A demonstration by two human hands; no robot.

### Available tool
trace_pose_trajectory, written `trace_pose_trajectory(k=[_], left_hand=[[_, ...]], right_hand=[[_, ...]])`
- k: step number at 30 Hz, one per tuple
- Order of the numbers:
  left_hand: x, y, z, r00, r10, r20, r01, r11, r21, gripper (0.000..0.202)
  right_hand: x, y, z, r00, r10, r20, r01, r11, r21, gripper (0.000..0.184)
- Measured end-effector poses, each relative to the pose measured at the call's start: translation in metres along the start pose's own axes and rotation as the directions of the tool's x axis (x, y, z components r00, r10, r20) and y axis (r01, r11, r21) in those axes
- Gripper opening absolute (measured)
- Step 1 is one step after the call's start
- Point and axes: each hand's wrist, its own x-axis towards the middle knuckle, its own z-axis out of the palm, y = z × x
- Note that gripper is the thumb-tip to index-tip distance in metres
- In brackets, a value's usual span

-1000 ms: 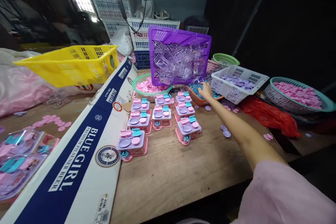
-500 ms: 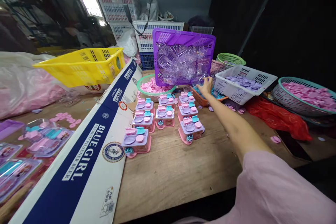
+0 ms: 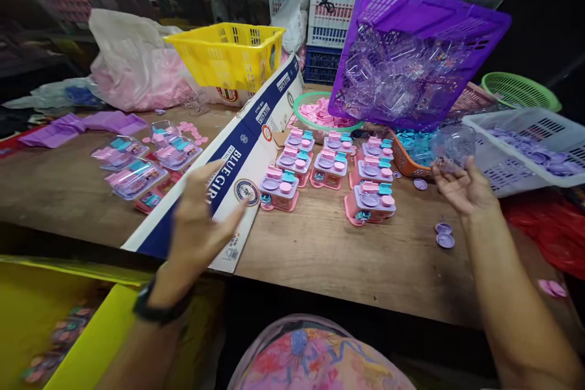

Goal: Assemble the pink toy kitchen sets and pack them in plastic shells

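Note:
My right hand (image 3: 461, 186) holds a clear plastic blister cover (image 3: 452, 146) just below the tilted purple basket (image 3: 425, 18) full of the same clear covers. My left hand (image 3: 201, 225) hovers with fingers spread over the edge of the "Blue Girl" cardboard box (image 3: 237, 164), holding nothing; a dark watch is on its wrist. Between the hands, several pink and purple toy kitchen sets (image 3: 329, 164) stand in rows on the wooden table (image 3: 329, 250). The nearest set (image 3: 371, 201) lies just left of my right hand.
A yellow basket (image 3: 228, 55) sits tilted behind the box. Packaged toy sets (image 3: 137, 164) lie at left. A white basket of purple discs (image 3: 530, 146), an orange basket of blue parts (image 3: 411, 155), a bowl of pink discs (image 3: 320, 113) and a yellow bin (image 3: 55, 323) surround the table.
My right hand has pulled back from the baskets with a clear cover in it. My left hand has come into view. The camera has tilted down and to the left.

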Motion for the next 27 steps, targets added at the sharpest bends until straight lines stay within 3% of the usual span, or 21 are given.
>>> trace_pose_trajectory(k=[1, 3, 6, 8, 11, 13, 15, 17, 19, 21, 25, 27], left_hand=[[0.011, -0.009, 0.022, 0.987, 0.09, 0.135, -0.1, 0.993, 0.064, 0.076], [0.03, -0.024, 0.063, 0.932, 0.071, 0.355, -0.132, 0.98, 0.15, 0.084], [0.042, -0.038, 0.102, 0.861, -0.046, 0.506, -0.11, 0.955, 0.275, 0.089], [0.039, -0.041, 0.11, 0.845, -0.074, 0.53, -0.11, 0.945, 0.308, 0.086], [0.02, -0.04, 0.106, 0.862, -0.062, 0.503, -0.092, 0.957, 0.275, 0.083], [0.0, -0.033, 0.102, 0.872, -0.028, 0.488, -0.075, 0.979, 0.19, 0.081], [-0.022, -0.024, 0.101, 0.887, 0.024, 0.461, -0.063, 0.996, 0.069, 0.079], [-0.044, -0.015, 0.103, 0.903, 0.064, 0.425, -0.04, 0.997, -0.064, 0.079], [-0.062, -0.007, 0.108, 0.918, 0.046, 0.394, 0.024, 0.985, -0.17, 0.082], [-0.075, -0.004, 0.113, 0.929, -0.004, 0.371, 0.099, 0.966, -0.237, 0.085], [-0.092, -0.005, 0.122, 0.949, -0.091, 0.301, 0.189, 0.931, -0.313, 0.089], [-0.099, -0.005, 0.124, 0.949, -0.09, 0.301, 0.203, 0.907, -0.368, 0.091]], right_hand=[[-0.024, 0.001, -0.001, 0.994, -0.006, 0.11, 0.007, 1.0, -0.004, 0.034], [-0.074, 0.007, -0.002, 0.958, 0.052, 0.28, -0.03, 0.996, -0.082, 0.03], [-0.135, 0.029, 0.0, 0.815, 0.344, 0.465, -0.169, 0.91, -0.378, 0.057], [-0.16, 0.049, -0.002, 0.792, 0.431, 0.433, -0.169, 0.836, -0.522, 0.065], [-0.174, 0.077, -0.015, 0.868, 0.38, 0.319, -0.073, 0.734, -0.676, 0.069], [-0.175, 0.086, -0.026, 0.903, 0.313, 0.296, 0.052, 0.602, -0.797, 0.068], [-0.176, 0.089, -0.032, 0.911, 0.218, 0.351, 0.218, 0.469, -0.856, 0.07], [-0.176, 0.09, -0.031, 0.868, 0.155, 0.471, 0.375, 0.418, -0.828, 0.076], [-0.177, 0.09, -0.024, 0.803, 0.151, 0.577, 0.475, 0.424, -0.771, 0.077], [-0.176, 0.088, -0.013, 0.769, 0.167, 0.617, 0.498, 0.449, -0.742, 0.071], [-0.174, 0.066, 0.017, 0.796, 0.139, 0.589, 0.389, 0.628, -0.674, 0.07], [-0.175, 0.05, 0.04, 0.787, 0.08, 0.611, 0.39, 0.704, -0.594, 0.07]])
